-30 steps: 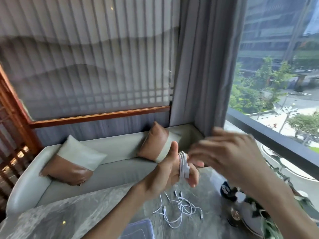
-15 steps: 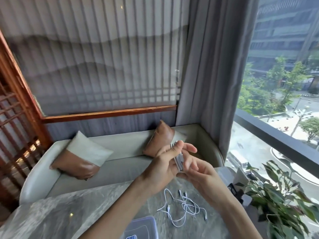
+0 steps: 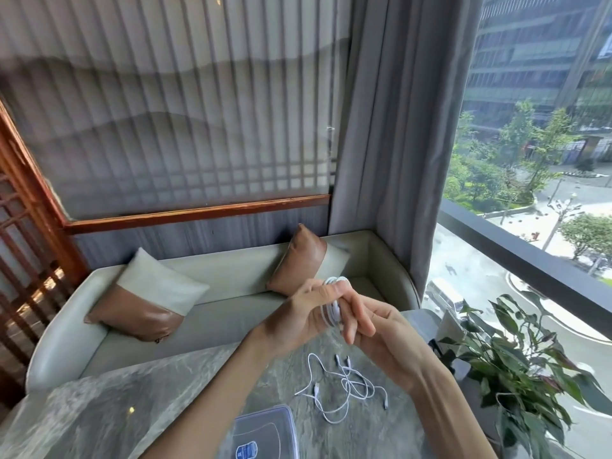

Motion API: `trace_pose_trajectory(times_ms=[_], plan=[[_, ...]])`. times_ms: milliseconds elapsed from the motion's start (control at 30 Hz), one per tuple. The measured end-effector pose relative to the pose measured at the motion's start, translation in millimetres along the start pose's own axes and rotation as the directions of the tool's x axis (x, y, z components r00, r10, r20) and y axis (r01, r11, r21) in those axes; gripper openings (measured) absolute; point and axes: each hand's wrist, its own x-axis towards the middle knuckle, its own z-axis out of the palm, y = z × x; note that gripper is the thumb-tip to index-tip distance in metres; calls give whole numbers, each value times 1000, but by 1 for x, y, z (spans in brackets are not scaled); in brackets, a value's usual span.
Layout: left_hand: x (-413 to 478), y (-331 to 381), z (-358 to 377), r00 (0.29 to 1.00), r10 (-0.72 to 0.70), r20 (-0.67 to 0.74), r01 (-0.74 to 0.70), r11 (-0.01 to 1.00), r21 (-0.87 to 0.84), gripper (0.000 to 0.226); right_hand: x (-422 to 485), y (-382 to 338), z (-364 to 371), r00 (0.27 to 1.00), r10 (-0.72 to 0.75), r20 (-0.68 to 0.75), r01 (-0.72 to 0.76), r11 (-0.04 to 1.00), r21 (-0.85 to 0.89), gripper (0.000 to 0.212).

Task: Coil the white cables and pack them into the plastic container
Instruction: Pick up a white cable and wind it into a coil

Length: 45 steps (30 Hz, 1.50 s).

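A coiled white cable [image 3: 332, 311] is wound around the fingers of my left hand [image 3: 304, 313], held up above the table. My right hand [image 3: 381, 332] touches the coil from the right, its fingers pinching the loops against my left fingers. Several loose white cables [image 3: 344, 387] lie tangled on the grey marble table [image 3: 116, 412] below my hands. The clear plastic container [image 3: 265, 432] with a blue label sits at the near edge of the table, left of the loose cables; my left forearm crosses over its left side.
A pale sofa [image 3: 231, 299] with two brown and white cushions [image 3: 145, 299] runs behind the table. A leafy potted plant [image 3: 516, 366] stands at the right by the window. A grey curtain [image 3: 390, 144] hangs behind.
My right hand has come down from above and closed in on the coil on my left hand. The view has tilted down a little, showing more of the container.
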Motion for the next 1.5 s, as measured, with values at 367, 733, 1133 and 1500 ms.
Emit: trace_pose_trajectory(times_ms=[367, 733, 1133, 1500], plan=[[6, 24, -2, 999, 32, 31, -40, 944, 327, 33, 0, 0, 17, 869, -435, -235, 330, 864, -380, 26], [0, 18, 6, 958, 138, -253, -77, 969, 236, 42, 7, 1, 29, 805, -526, -275, 339, 787, -515, 27], [-14, 14, -4, 968, 102, -227, -26, 949, 315, 33, -2, 8, 26, 881, -449, -150, 328, 808, -490, 20], [-18, 14, -6, 894, 194, -403, 55, 847, 529, 16, 0, 10, 31, 764, -600, -238, 105, 479, -871, 11]])
